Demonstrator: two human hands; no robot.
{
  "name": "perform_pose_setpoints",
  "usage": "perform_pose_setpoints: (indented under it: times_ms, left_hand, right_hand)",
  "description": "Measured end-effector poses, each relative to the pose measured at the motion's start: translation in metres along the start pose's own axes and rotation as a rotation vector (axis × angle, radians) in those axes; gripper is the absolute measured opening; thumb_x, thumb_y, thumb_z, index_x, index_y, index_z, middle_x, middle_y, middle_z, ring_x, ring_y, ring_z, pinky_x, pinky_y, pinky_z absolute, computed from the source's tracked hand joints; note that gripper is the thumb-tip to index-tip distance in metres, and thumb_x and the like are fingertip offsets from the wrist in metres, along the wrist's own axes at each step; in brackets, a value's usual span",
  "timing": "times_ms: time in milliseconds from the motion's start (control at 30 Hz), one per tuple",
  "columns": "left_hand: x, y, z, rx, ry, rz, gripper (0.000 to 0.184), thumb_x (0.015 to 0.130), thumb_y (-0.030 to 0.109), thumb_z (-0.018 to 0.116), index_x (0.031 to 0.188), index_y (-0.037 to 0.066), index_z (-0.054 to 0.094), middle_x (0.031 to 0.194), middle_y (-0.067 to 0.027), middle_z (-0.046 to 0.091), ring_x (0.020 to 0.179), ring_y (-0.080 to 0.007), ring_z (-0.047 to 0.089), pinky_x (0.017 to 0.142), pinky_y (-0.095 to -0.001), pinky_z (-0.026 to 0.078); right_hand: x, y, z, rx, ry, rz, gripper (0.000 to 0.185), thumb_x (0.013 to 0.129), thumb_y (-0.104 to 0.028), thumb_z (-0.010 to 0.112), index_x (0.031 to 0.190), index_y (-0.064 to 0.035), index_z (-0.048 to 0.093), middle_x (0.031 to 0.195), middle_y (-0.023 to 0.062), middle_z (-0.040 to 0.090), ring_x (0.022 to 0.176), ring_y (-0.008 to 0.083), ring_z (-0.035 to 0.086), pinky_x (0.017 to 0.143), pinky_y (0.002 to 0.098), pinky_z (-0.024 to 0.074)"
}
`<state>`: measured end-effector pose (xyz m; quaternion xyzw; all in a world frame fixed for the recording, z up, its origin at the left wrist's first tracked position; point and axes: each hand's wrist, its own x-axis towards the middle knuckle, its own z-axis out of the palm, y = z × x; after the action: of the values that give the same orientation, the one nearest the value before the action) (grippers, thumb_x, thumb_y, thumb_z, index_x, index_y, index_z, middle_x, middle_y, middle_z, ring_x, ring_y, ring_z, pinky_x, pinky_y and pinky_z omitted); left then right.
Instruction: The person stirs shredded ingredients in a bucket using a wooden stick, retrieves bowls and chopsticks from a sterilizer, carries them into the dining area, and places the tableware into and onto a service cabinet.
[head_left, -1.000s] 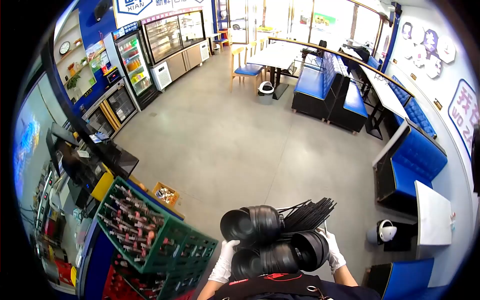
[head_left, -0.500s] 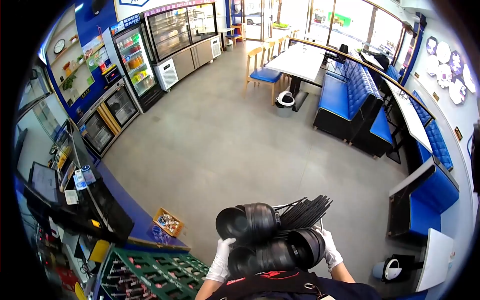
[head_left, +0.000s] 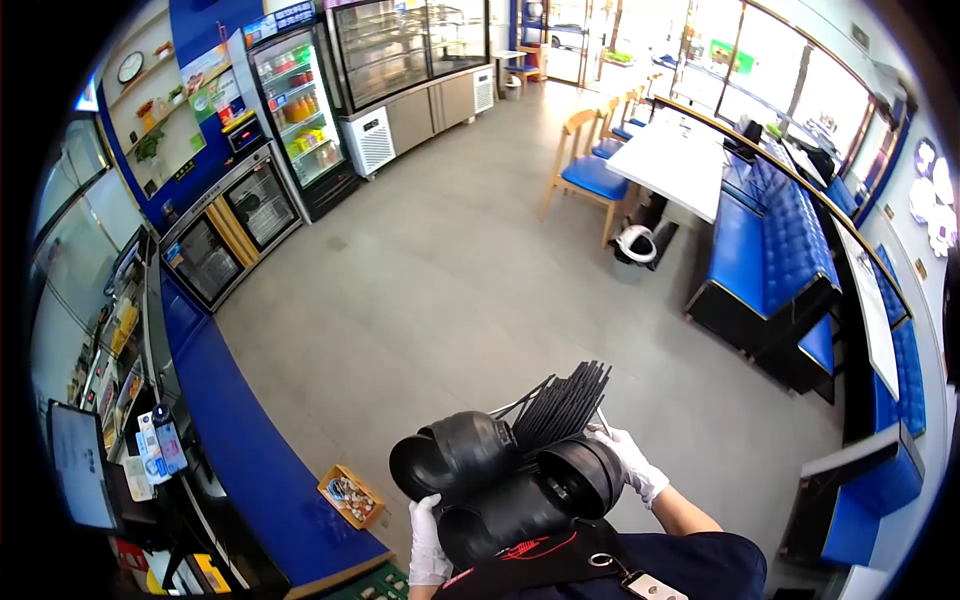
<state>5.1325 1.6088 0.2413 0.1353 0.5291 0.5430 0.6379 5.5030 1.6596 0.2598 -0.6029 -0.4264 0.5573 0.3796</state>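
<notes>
Stacks of black bowls lie on their sides against my body, with a bundle of black chopsticks beyond them. A thin metal edge, perhaps of a tray or rack, shows beside the chopsticks. My left hand, in a white glove, grips the load at its left side, thumb up against the bowls. On the right, my gloved right hand holds the load's edge beside the bowls at that side. The undersides of the load and most fingertips are hidden.
A blue counter runs along the left, with a small wooden box at its near end. Ahead left stand a drinks fridge and display cabinet. A bin, white table, chairs and blue benches stand at right.
The view has swung left and moved forward past the green bottle crates, now mostly out of view. The bowls and chopsticks stay in my hands, tilted a little differently.
</notes>
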Motion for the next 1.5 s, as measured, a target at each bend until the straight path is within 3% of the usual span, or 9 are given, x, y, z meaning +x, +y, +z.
perform_pose_setpoints:
  times_ms: [100,333,367,533,800,900,1133,1300,1500]
  left_hand:
    - [0.067,0.028,-0.003,-0.064,0.127,0.021,0.039,0.07,0.011,0.058,0.106,-0.003,0.059,0.096,-0.0115,0.065,0.085,-0.0251,0.062,0.078,-0.0355,0.05]
    - [0.23,0.158,-0.006,-0.033,0.113,0.038,0.041,0.072,0.009,0.056,0.111,-0.002,0.057,0.098,-0.012,0.065,0.086,-0.0244,0.063,0.078,-0.0342,0.05]
    - [0.245,0.185,-0.001,-0.001,0.117,0.013,0.045,0.07,0.013,0.059,0.112,-0.003,0.057,0.099,-0.0121,0.065,0.091,-0.0265,0.062,0.083,-0.0369,0.049]
    - [0.346,0.27,0.001,-0.034,0.202,0.044,0.035,0.073,0.011,0.06,0.105,-0.003,0.057,0.094,-0.0117,0.064,0.084,-0.0242,0.061,0.078,-0.0348,0.049]
    - [0.524,0.384,-0.021,-0.173,0.301,0.076,0.033,0.074,0.009,0.059,0.104,-0.004,0.057,0.093,-0.0108,0.064,0.081,-0.0246,0.062,0.075,-0.0356,0.051]
    - [0.584,0.438,-0.035,-0.207,0.354,0.145,0.035,0.073,0.009,0.058,0.106,-0.003,0.057,0.095,-0.0106,0.064,0.081,-0.0251,0.063,0.076,-0.0358,0.052]
    - [0.696,0.541,-0.077,-0.33,0.456,0.219,0.034,0.073,0.008,0.057,0.106,-0.002,0.058,0.095,-0.0104,0.064,0.081,-0.0255,0.063,0.076,-0.0359,0.052]
    - [0.815,0.623,-0.133,-0.34,0.462,0.271,0.033,0.074,0.007,0.056,0.105,-0.003,0.057,0.096,-0.0106,0.064,0.079,-0.0259,0.063,0.073,-0.0356,0.053]
    - [0.926,0.777,-0.177,-0.36,0.414,0.249,0.035,0.075,0.006,0.055,0.109,-0.003,0.055,0.096,-0.0117,0.064,0.08,-0.0261,0.063,0.074,-0.036,0.053]
  right_hand:
    - [0.085,-0.029,0.034,-0.04,-0.075,-0.007,0.04,0.093,-0.025,0.055,0.121,0.0026,0.054,0.108,0.0066,0.063,0.095,0.0131,0.057,0.085,0.0272,0.0455]
    - [0.266,-0.098,0.135,0.122,-0.114,0.099,0.038,0.093,-0.02,0.054,0.123,0.0048,0.052,0.108,0.0098,0.062,0.094,0.0149,0.057,0.085,0.0275,0.0463]
    - [0.293,-0.106,0.145,0.137,-0.124,0.084,0.035,0.093,-0.018,0.054,0.12,0.0051,0.054,0.106,0.0101,0.063,0.093,0.0151,0.058,0.084,0.0273,0.0472]
    - [0.414,-0.162,0.2,0.467,-0.177,0.214,0.033,0.093,-0.016,0.054,0.12,0.0032,0.051,0.094,0.007,0.064,0.077,0.0127,0.061,0.07,0.0259,0.0518]
    - [0.651,-0.225,0.316,0.319,-0.395,0.219,0.028,0.093,-0.013,0.052,0.116,0.0036,0.053,0.094,0.0061,0.063,0.077,0.0115,0.06,0.068,0.0262,0.0514]
    - [0.709,-0.308,0.393,0.32,-0.427,0.193,0.028,0.094,-0.012,0.05,0.118,0.0035,0.053,0.093,0.0054,0.063,0.076,0.0117,0.06,0.068,0.0261,0.0515]
    - [0.863,-0.404,0.537,0.036,-0.554,0.137,0.03,0.095,-0.011,0.047,0.122,0.0023,0.052,0.094,0.0052,0.063,0.077,0.0117,0.059,0.068,0.0265,0.0512]
    - [0.983,-0.407,0.638,0.102,-0.589,0.181,0.025,0.095,-0.012,0.048,0.114,0.0021,0.056,0.087,0.0028,0.063,0.072,0.0098,0.057,0.064,0.0268,0.0503]
    - [1.081,-0.476,0.768,0.237,-0.516,0.232,0.018,0.095,-0.013,0.048,0.102,-0.001,0.059,0.079,-0.0001,0.061,0.065,0.0086,0.056,0.058,0.0251,0.0484]
